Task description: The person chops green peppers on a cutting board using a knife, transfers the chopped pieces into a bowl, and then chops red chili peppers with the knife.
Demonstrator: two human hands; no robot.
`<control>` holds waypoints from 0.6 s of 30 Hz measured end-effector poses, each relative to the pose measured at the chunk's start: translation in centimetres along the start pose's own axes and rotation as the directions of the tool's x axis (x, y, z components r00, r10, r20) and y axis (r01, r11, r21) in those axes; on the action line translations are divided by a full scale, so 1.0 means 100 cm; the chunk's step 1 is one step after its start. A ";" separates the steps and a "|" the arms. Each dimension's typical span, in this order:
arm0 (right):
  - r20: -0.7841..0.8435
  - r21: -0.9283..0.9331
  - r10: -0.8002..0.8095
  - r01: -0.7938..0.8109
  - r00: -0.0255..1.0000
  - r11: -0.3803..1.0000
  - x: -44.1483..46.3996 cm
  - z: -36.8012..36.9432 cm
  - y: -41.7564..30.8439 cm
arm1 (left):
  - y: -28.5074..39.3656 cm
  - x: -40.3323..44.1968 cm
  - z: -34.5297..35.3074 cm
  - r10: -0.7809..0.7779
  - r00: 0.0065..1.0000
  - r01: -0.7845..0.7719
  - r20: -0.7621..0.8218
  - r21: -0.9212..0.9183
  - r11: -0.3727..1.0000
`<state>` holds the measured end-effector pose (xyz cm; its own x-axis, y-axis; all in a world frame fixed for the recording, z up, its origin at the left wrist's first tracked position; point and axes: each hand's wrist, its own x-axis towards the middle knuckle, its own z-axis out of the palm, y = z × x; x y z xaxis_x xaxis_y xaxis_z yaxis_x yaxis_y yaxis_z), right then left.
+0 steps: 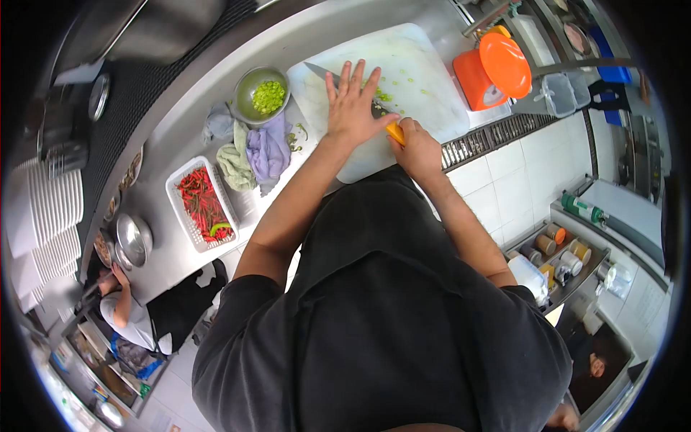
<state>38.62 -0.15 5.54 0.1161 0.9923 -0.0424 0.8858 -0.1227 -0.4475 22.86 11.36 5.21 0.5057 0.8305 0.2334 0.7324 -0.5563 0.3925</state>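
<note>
One steel counter (pixel 160 241), largest item, curves along the workspace. On it: white cutting board (pixel 432 79), in front of the wearer. Orange dial scale (pixel 497 72) just beyond the board's right edge. White basket (pixel 222 191) at left, filled with red chillies (pixel 198 201). Purple cloth (pixel 268 155) bunched between basket and board. Metal bowl (pixel 248 86) near the board's left edge, part-filled with chopped green pieces. Yellow-handled knife (pixel 394 132) over the board, blade tip toward the far left. Right hand (pixel 419 149): closed around the handle. Left hand (pixel 351 115): gripping nothing, fingers spread across the blade; contact with the blade cannot be told. Smallest: green bits (pixel 384 95) scattered on the board beside the left fingers.
</note>
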 end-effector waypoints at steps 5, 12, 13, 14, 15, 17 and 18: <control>0.000 0.007 0.053 -0.053 0.999 0.999 -0.014 -0.010 0.019 | -0.004 0.034 0.002 0.081 0.993 -0.084 -0.091 -0.028 0.996; -0.153 -0.037 0.334 -0.343 0.930 0.939 -0.011 -0.017 0.088 | -0.018 -0.003 0.032 -0.167 0.968 0.089 -0.185 -0.371 0.924; -0.131 -0.026 0.320 -0.326 0.938 0.945 -0.013 -0.014 0.089 | -0.017 -0.017 0.039 -0.254 0.955 0.158 -0.153 -0.459 0.874; -0.111 -0.016 0.304 -0.307 0.946 0.952 -0.015 -0.008 0.088 | -0.019 -0.025 0.047 -0.336 0.935 0.225 -0.114 -0.541 0.811; -0.085 -0.005 0.288 -0.290 0.954 0.957 -0.018 -0.003 0.084 | -0.018 -0.026 0.049 -0.337 0.934 0.221 -0.122 -0.546 0.808; 0.051 -0.007 0.255 -0.255 0.966 0.967 -0.023 0.001 0.060 | -0.015 -0.030 0.052 -0.351 0.926 0.221 -0.137 -0.557 0.801; 0.070 0.017 0.231 -0.232 0.971 0.973 -0.028 0.005 0.045 | -0.014 -0.031 0.053 -0.350 0.926 0.217 -0.144 -0.554 0.804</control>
<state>42.02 -3.43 3.22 0.2853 0.9358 -0.2070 0.8268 -0.3496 -0.4406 22.66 9.44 -0.81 0.1462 0.9673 0.2071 0.4465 -0.2513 0.8588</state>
